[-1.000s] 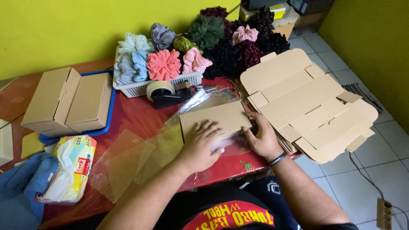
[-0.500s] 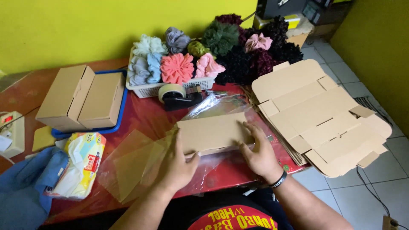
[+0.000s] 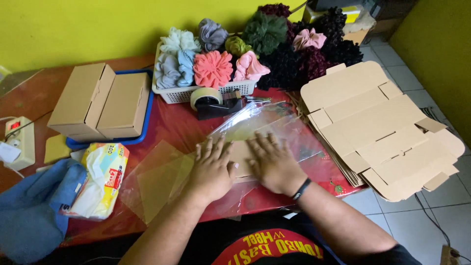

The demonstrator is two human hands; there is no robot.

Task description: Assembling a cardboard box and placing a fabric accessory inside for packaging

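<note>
Both hands lie palm down, side by side, near the front edge of the red table [image 3: 171, 122]. The left hand [image 3: 212, 169] has its fingers spread flat and pointing away from the person, pressing on a flat brown cardboard piece [image 3: 241, 153]. The right hand [image 3: 274, 164], with a dark band at the wrist, is likewise flat with fingers fanned out, and grips nothing. The forearms run in from the bottom of the view, converging toward the hands.

The cardboard piece lies flat and mostly hidden under the 2 hands; only a strip between them and a bit of its near edge show. It sits inside or under a clear plastic bag [image 3: 265, 125] whose crinkled mouth reaches toward the back of the table; which, I cannot tell. More clear sheets [image 3: 157, 179] lie just left of the hands.

At the right edge a stack of unfolded carton blanks [image 3: 382, 132] overhangs the table. Behind the hands stand a tape dispenser [image 3: 213, 102] and a white basket [image 3: 206, 93] of fabric scrunchies. At the back left, 2 closed boxes [image 3: 100, 100] rest on a blue tray [image 3: 142, 135].
</note>
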